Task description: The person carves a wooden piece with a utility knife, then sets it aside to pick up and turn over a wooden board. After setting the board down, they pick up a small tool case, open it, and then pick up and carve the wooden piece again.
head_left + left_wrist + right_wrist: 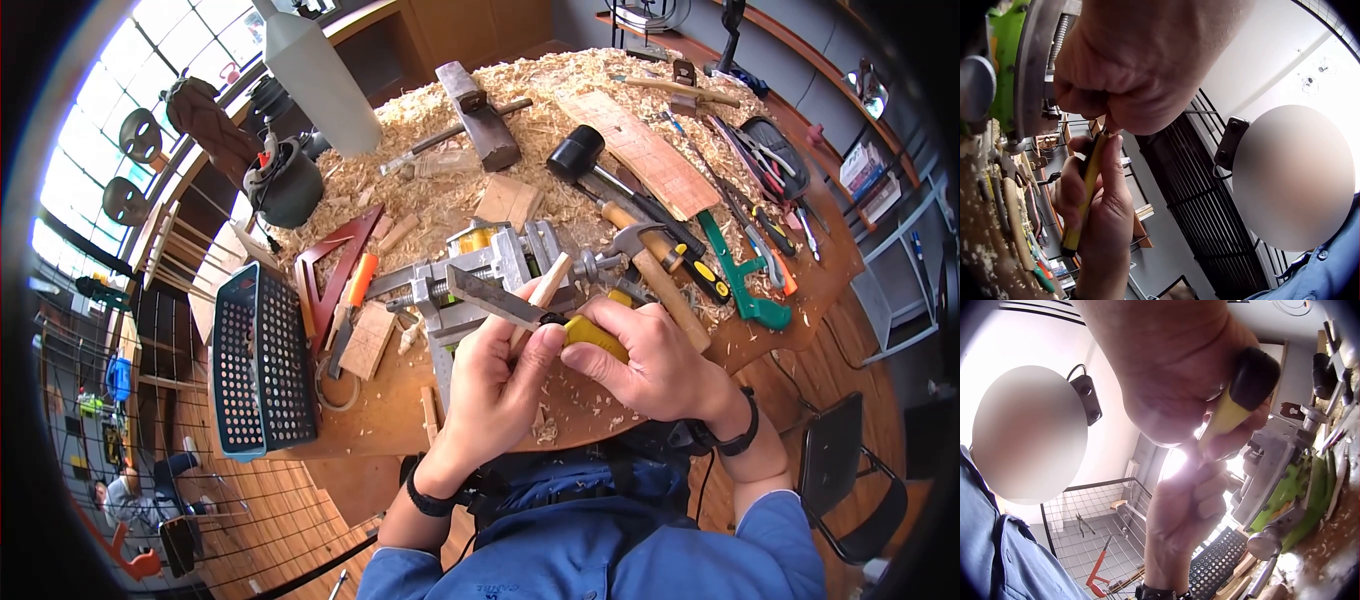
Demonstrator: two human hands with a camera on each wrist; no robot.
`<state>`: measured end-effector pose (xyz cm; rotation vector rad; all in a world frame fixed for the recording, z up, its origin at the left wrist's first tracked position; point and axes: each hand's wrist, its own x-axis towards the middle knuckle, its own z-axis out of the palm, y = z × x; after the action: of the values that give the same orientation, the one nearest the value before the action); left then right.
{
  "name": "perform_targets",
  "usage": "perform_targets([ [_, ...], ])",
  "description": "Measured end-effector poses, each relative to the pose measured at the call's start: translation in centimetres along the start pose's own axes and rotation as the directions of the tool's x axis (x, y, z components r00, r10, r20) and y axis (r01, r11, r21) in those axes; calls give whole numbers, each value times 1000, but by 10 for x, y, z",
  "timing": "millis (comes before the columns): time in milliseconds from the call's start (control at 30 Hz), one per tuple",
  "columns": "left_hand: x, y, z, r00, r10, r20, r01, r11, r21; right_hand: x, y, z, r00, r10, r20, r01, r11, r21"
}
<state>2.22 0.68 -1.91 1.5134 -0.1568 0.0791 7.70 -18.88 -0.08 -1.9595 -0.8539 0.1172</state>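
My right hand (655, 362) grips the yellow and black handle of a chisel (598, 338). Its flat grey blade (492, 297) points to the left and away from me. In my left hand (492, 392) is a pale wooden stick (549, 281), held upright at a slant, and the blade crosses over it. The left thumb rests near the base of the blade, close to the right thumb. Just beyond both hands a metal vise (440, 300) stands on the table. In the left wrist view the chisel handle (1087, 194) lies along the right palm.
A hammer (655, 265), a black mallet (577, 152) and a green-handled saw (745, 280) lie to the right. At left are a perforated basket (262, 360), an orange-handled tool (362, 280) and a wood block (368, 340). Wood shavings (420, 120) cover the back around a wooden plane (478, 115).
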Motion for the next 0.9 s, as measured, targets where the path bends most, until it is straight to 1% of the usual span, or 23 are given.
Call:
perform_targets([
  [67, 1, -2, 1, 1000, 20, -4, -20, 1000, 15, 0, -3, -1, 1000, 8, 0, -8, 1000, -8],
  [133, 2, -3, 4, 997, 70, -34, -69, 997, 25, -1, -4, 0, 1000, 16, -1, -16, 1000, -17],
  [267, 1, 1, 1, 998, 47, -32, -44, 995, 94, -1, -7, 3, 999, -3, -41, 3, 1000, 8],
  [333, 0, 9, 0, 1000, 14, -22, -7, 961, 275, -2, -8, 4, 998, -8, -64, 10, 1000, 30],
  [367, -1, 8, 1, 1000, 14, -22, -7, 961, 275, -2, -8, 4, 998, -14, -65, 16, 999, 31],
  [433, -2, 6, 5, 997, 65, -51, -59, 992, 110, -3, -8, 3, 998, -20, -68, 22, 999, 32],
  [467, -1, 4, 5, 997, 65, -51, -59, 992, 110, -3, -9, 1, 999, -16, -39, 17, 1000, 4],
  [533, 0, 2, 4, 993, 118, -22, -116, 991, 66, -4, -10, -1, 1000, -12, -11, 12, 1000, -24],
  [667, -2, 4, 2, 994, 108, -3, -107, 990, 94, -4, -10, -2, 1000, -23, -6, 23, 999, -23],
  [733, -2, 4, 0, 993, 118, 4, -116, 979, 168, -4, -10, -2, 1000, -20, -1, 20, 999, -28],
  [833, -3, 6, -1, 997, 82, 8, -82, 982, 170, -5, -11, 0, 999, -33, -24, 33, 999, -16],
  [900, -3, 12, 1, 996, 90, 8, -90, 978, 186, -5, -12, 1, 998, -37, -52, 38, 999, 19],
])
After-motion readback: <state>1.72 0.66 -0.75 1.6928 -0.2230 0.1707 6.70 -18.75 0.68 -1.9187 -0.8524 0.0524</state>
